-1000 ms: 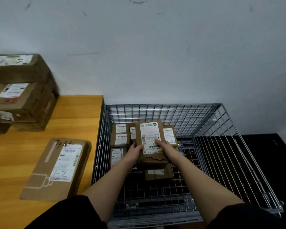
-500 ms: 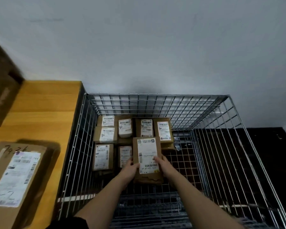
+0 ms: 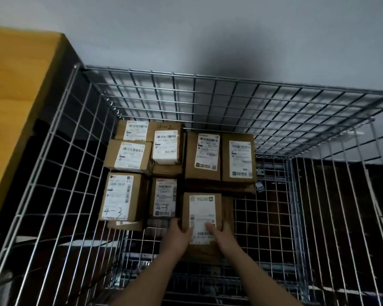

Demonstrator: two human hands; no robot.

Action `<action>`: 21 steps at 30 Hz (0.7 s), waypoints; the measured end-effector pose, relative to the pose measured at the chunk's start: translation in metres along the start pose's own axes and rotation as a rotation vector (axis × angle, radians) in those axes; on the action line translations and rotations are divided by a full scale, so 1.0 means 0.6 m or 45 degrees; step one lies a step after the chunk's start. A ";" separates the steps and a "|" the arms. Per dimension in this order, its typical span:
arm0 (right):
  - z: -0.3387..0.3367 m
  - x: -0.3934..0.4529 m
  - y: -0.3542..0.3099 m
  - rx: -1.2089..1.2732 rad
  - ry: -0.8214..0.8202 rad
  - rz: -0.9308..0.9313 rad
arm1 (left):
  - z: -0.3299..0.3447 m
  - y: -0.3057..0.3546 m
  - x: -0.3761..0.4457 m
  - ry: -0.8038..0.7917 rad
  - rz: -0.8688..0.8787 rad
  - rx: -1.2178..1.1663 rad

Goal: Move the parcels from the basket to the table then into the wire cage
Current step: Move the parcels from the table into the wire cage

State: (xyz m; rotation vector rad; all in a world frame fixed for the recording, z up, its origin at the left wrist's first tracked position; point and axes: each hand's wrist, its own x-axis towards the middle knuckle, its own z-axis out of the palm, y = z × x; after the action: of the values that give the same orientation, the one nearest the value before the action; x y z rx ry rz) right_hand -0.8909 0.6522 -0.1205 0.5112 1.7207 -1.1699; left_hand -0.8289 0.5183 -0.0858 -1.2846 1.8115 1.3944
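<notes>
Head view: a brown cardboard parcel with a white shipping label covering most of its top face sits low inside the wire cage, at the near edge of the parcels already stacked there. Its label carries a barcode and small print too blurred to read. Both forearms reach down and forward into the cage. The left hand clasps the parcel's near-left edge, thumb on the label's lower corner and fingers tucked down the side. The right hand grips the near-right edge, thumb lying on the label, fingers wrapped over the right side. The parcel lies flat, label up, its long axis running away from the person toward the cage's back wall. Just left of it stands a narrow parcel marked "4-3"; beyond that, another hand-marked box. Directly behind lie two tall-labelled parcels side by side. The wooden surface borders the cage on the left.
</notes>
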 end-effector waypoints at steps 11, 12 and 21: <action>0.031 0.119 0.024 -0.055 -0.001 -0.035 | 0.028 -0.044 0.100 0.134 0.103 0.304; 0.031 0.120 0.023 -0.050 -0.014 -0.044 | 0.030 -0.046 0.102 0.137 0.109 0.362; 0.043 0.135 0.039 -0.276 0.074 -0.160 | 0.039 -0.063 0.107 0.247 0.295 0.540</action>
State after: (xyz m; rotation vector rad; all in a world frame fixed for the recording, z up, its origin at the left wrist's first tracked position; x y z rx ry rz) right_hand -0.8977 0.6271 -0.2048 0.3109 1.9262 -1.0474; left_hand -0.8251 0.5155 -0.1638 -1.0387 2.2946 0.9403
